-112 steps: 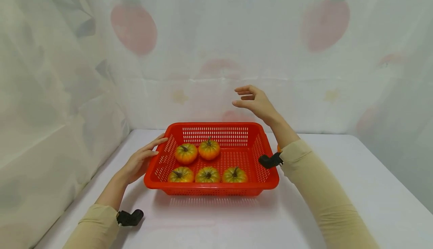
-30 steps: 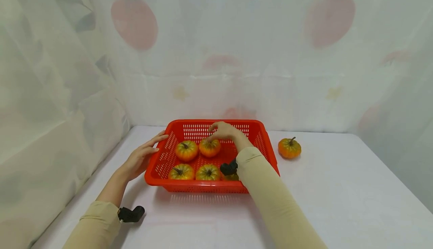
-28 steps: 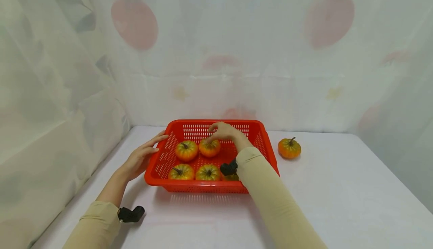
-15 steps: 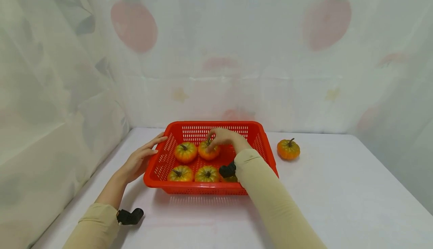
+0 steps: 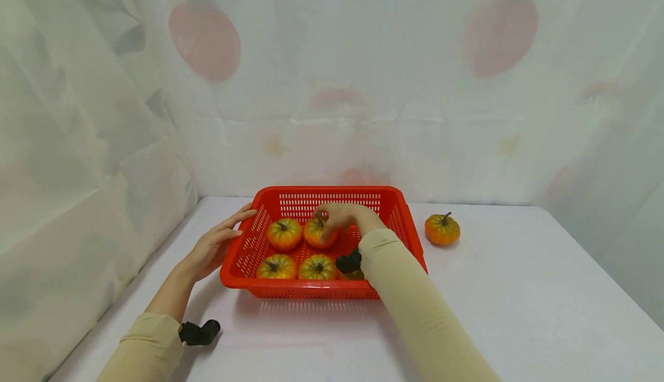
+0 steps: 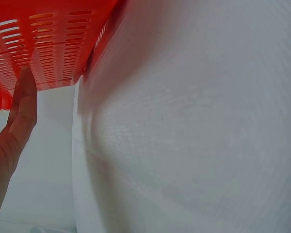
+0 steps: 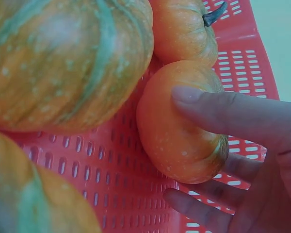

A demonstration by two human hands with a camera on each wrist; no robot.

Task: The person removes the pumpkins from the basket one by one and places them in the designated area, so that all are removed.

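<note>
The small pumpkin (image 5: pixel 317 232) in the back row of the red basket (image 5: pixel 394 206) is the one in hand. It sits on the basket floor, near the far wall. The right hand (image 5: pixel 344 216) reaches into the basket, and its fingers (image 7: pixel 218 111) curl round this pumpkin, thumb on top and the others under its side. It looks gripped but not yet lifted, for it seems to rest on the floor of the basket.

One pumpkin (image 5: pixel 442 229) sits out on the white surface, to the right of the basket near the back edge. So I think one is out and five are left inside. Next to the held one is another pumpkin (image 5: pixel 284 234), very close. Two more (image 5: pixel 278 267) (image 5: pixel 317 267) lie in the front row, and a third there is mostly hidden by the sleeve (image 5: pixel 410 301).

The left hand (image 5: pixel 214 244) rests with straight fingers on the basket's left rim. A curtain with fruit shapes (image 5: pixel 204 42) hangs behind.
</note>
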